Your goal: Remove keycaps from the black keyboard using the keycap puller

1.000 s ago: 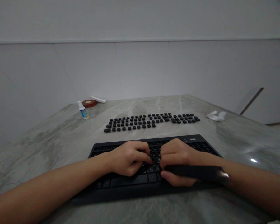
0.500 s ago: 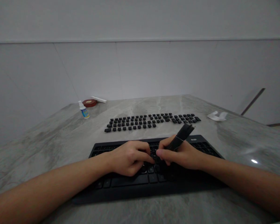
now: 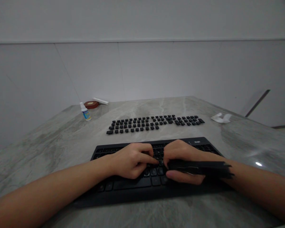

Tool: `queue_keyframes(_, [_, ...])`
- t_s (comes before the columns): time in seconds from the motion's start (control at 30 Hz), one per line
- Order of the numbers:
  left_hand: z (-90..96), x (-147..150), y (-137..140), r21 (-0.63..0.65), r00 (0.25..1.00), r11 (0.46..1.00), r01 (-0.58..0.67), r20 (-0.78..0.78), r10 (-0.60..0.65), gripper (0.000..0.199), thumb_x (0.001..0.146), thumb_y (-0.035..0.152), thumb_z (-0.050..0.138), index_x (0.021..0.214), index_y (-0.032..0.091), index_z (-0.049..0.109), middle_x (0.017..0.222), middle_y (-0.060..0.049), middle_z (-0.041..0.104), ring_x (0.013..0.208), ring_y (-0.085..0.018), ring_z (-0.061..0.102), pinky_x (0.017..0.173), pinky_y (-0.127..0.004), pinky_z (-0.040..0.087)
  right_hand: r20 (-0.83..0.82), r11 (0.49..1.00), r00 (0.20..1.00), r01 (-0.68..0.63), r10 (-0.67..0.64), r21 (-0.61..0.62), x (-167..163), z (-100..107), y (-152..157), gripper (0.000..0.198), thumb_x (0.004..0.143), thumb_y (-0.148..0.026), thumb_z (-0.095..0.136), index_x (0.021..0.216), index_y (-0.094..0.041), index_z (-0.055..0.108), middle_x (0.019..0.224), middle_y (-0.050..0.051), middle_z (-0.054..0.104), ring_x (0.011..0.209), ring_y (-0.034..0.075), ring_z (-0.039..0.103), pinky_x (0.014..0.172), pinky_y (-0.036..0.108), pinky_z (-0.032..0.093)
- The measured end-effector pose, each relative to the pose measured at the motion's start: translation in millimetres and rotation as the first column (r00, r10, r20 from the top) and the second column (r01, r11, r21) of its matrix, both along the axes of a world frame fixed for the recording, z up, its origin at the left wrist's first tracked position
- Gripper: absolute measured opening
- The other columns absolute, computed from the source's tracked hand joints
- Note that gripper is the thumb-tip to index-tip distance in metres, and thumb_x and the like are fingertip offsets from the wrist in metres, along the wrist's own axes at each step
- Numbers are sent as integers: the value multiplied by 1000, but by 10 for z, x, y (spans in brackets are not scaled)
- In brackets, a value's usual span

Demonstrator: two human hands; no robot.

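Observation:
A black keyboard (image 3: 133, 184) lies in front of me, with many of its keys in place. My left hand (image 3: 135, 161) rests over its middle, index finger stretched out to touch a key and the other fingers loosely bent; I see nothing held in it. Just to the right, my right hand (image 3: 184, 155) is closed around a dark brush-like tool (image 3: 204, 167). The tool lies nearly flat, its ragged, bristle-like end pointing right over my wrist. Its other end is down at the keys, partly covered by my fingers. Beyond the keyboard, loose black keycaps (image 3: 142, 129) stand in rows.
On the grey marbled table (image 3: 49, 136), a small white spray bottle (image 3: 86, 113) stands at the back left. Behind it are a reddish-brown round case (image 3: 91, 105) and a white strip (image 3: 100, 101). Crumpled white paper (image 3: 221, 118) lies at the right. A wall rises behind.
My right hand has turned, tipping the brush-like tool from slanting upward to nearly flat, pointing right. My left index finger has shifted slightly right; the keycaps have not moved.

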State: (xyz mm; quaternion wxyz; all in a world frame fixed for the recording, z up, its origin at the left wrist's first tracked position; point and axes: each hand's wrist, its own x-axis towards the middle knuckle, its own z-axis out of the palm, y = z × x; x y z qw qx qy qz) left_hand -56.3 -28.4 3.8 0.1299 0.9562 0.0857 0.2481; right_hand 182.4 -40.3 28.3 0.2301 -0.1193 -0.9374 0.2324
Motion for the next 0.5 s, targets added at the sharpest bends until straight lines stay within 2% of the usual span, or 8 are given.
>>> queue_keyframes(0.23, [-6, -2, 1, -3, 1000, 1000, -9, -6, 9, 42, 77, 1, 42, 108, 12, 69, 92, -10, 63, 80, -17, 60, 71, -28, 54, -32, 995, 995, 94, -93, 25, -8, -64, 24, 15, 83, -28, 59, 75, -15, 62, 62, 2, 62, 54, 10, 54, 54, 22, 42])
queue_keyframes(0.37, [-4, -3, -5, -9, 1000, 1000, -18, -8, 18, 41, 77, 2, 42, 104, 11, 71, 91, -11, 63, 78, -17, 60, 69, -27, 53, -13, 994, 994, 111, -111, 3, -7, -81, 16, 13, 80, -24, 57, 72, -15, 63, 58, 0, 60, 51, 9, 51, 53, 21, 40])
queue_keyframes(0.5, [-6, -3, -4, -16, 1000, 1000, -13, -9, 13, 40, 77, 2, 42, 102, 12, 72, 91, -10, 62, 78, -16, 60, 70, -27, 53, 16, 982, 982, 187, -187, -32, -22, -87, 9, 14, 77, -22, 56, 68, -15, 64, 55, 0, 58, 48, 9, 49, 51, 21, 39])
